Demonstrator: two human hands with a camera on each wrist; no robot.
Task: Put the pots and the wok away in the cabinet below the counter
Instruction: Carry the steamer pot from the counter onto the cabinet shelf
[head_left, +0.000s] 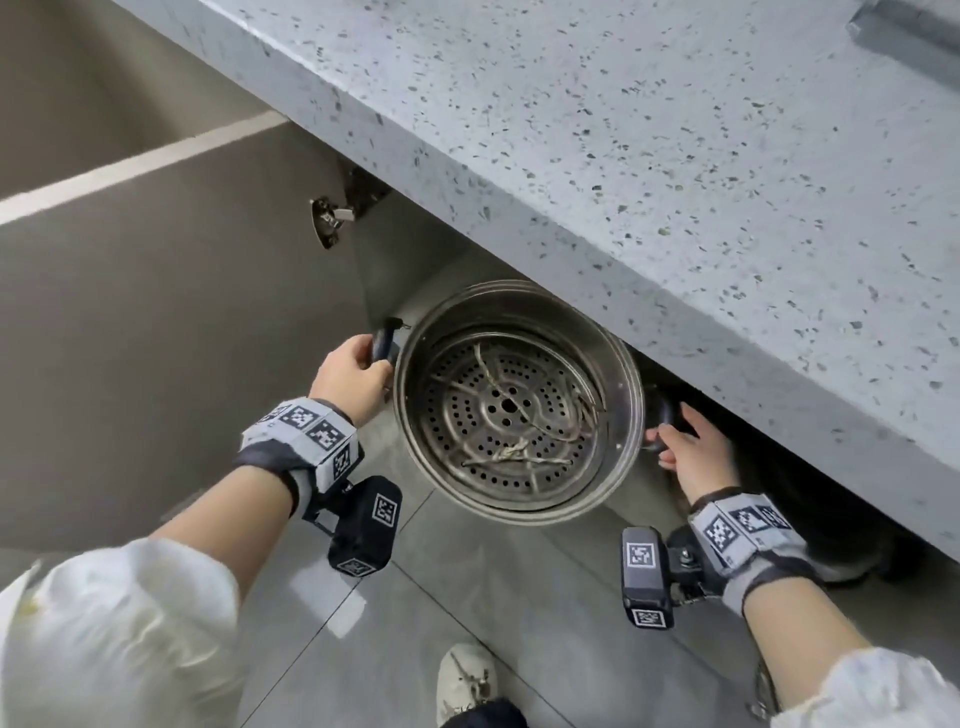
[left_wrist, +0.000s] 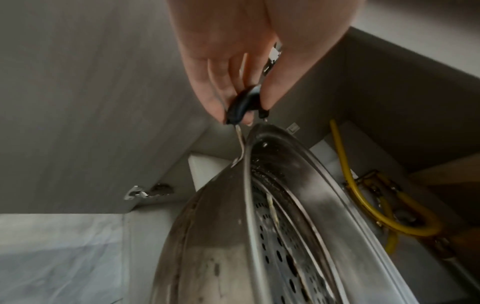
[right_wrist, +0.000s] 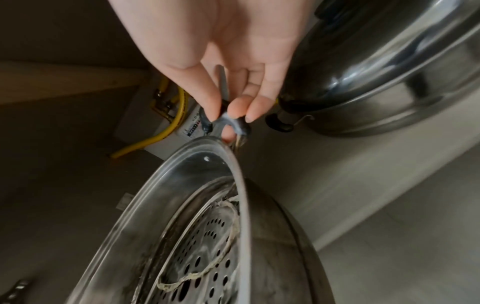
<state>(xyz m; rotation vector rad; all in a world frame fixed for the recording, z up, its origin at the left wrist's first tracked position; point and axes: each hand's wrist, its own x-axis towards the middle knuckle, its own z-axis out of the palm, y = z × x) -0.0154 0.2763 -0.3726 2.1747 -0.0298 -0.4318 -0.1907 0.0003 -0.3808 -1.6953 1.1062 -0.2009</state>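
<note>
A steel steamer pot (head_left: 618, 384) with a perforated tray (head_left: 506, 410) and strands of string inside hangs at the mouth of the cabinet under the counter. My left hand (head_left: 358, 371) grips its black left handle (left_wrist: 242, 102). My right hand (head_left: 691, 447) pinches the black right handle (right_wrist: 228, 121). Both hands carry the pot level, half under the counter edge. Another steel pot (right_wrist: 384, 67) with a black handle sits inside the cabinet to the right.
The speckled stone counter (head_left: 649, 156) overhangs the pot. The open cabinet door (head_left: 171, 332) stands at the left with a hinge (head_left: 332, 218). Yellow hoses (left_wrist: 369, 209) and a meter box sit at the cabinet's back. My shoe (head_left: 467, 675) stands on the tiled floor.
</note>
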